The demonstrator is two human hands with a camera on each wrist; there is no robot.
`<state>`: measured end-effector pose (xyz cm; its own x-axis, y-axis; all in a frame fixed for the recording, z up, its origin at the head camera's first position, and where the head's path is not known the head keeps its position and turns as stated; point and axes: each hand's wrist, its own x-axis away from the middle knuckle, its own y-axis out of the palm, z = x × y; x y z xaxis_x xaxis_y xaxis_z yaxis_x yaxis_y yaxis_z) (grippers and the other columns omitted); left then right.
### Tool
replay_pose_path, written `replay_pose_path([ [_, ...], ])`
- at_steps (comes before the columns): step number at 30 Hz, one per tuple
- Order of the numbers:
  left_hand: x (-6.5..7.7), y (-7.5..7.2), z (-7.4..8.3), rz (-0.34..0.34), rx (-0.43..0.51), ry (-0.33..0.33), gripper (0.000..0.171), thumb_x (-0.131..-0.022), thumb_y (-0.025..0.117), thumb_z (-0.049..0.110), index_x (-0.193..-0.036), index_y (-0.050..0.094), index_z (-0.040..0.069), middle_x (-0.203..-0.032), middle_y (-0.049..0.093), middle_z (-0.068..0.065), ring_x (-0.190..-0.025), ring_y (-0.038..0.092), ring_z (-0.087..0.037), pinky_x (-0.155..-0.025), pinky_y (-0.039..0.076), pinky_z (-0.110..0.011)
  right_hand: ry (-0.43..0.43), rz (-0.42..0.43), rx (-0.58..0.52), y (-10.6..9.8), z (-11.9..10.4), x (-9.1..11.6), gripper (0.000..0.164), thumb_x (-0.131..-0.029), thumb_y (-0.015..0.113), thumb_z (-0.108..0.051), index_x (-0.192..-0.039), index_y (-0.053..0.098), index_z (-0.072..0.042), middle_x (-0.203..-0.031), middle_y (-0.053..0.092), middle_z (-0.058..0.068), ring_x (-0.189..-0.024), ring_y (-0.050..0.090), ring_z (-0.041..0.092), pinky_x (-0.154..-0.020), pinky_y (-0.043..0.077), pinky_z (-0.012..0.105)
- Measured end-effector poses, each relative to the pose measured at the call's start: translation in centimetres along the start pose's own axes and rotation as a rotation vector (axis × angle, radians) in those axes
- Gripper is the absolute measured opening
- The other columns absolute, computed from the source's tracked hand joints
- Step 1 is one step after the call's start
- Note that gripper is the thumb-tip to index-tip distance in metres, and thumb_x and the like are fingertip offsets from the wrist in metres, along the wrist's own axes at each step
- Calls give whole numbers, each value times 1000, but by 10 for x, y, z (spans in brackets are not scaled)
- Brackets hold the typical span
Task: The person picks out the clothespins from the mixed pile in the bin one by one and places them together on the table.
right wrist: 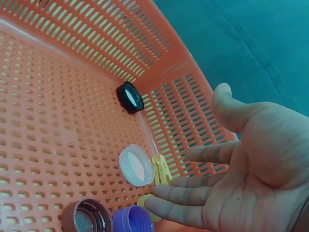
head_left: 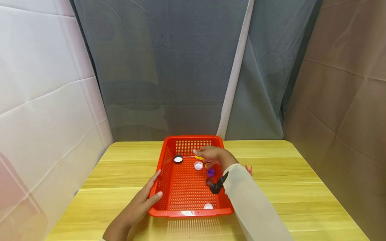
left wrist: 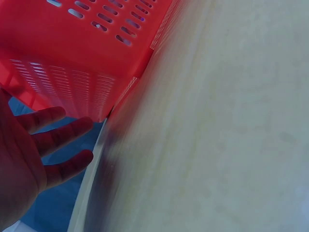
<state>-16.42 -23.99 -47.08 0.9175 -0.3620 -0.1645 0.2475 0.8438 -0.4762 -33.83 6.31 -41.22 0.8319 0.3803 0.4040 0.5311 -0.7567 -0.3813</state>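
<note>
A red plastic basket (head_left: 191, 212) stands on the table. My left hand (head_left: 137, 204) rests against its left rim, fingers extended. Inside the basket's far right part is my right hand (head_left: 212, 155), palm bare and fingers loosely extended in the right wrist view. Just by its fingers lie a yellow clothespin (right wrist: 161, 169) and a yellow cap (right wrist: 147, 205), partly covered by a fingertip. Nearby are a clear whitish cap (right wrist: 136, 166), a purple cap (right wrist: 133, 221) and a brown cap (right wrist: 87, 217). A black cap (head_left: 178, 159) with a white inside sits at the far left.
Another white cap (head_left: 208, 206) lies near the basket's front wall. On the wooden table (head_left: 289, 187), right of the basket, is a pink clothespin (head_left: 249, 170), partly behind the right sleeve. Grey cloth (head_left: 193, 67) hangs behind the table, with fabric walls at both sides.
</note>
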Motion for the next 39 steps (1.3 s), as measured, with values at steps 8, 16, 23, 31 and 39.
replay_pose_path([
  [8,-1,0,0,-7,13,-12,69,-103,50,25,-160,11,32,-162,25,-13,-139,41,-38,-98,45,-21,2,-5,68,4,0,0,76,-95,58,-51,-152,35,-6,-155,40,15,-136,46,40,-100,51,50],
  [16,1,0,1,-7,13,-11,69,-103,50,24,-160,11,30,-161,26,-15,-137,42,-39,-96,46,-21,8,18,236,9,0,4,78,-87,68,-54,-146,45,-8,-146,47,11,-125,53,32,-101,51,45],
  [23,2,-1,2,-4,-5,1,69,-103,49,24,-160,12,28,-162,26,-15,-138,41,-39,-97,46,-22,43,14,441,13,-5,8,80,-81,74,-56,-144,49,-15,-145,49,7,-119,57,30,-106,44,53],
  [31,3,-2,2,-9,8,25,69,-103,49,22,-160,11,26,-162,25,-17,-139,40,-41,-98,45,-21,5,16,520,14,-7,7,75,-83,74,-51,-143,50,-12,-134,56,7,-115,56,28,-107,43,52],
  [39,3,-2,2,-11,10,4,69,-103,48,23,-160,10,27,-162,25,-16,-139,41,-40,-98,45,-21,-5,52,453,14,-7,4,74,-83,76,-47,-141,50,-10,-120,59,8,-106,60,30,-102,47,51],
])
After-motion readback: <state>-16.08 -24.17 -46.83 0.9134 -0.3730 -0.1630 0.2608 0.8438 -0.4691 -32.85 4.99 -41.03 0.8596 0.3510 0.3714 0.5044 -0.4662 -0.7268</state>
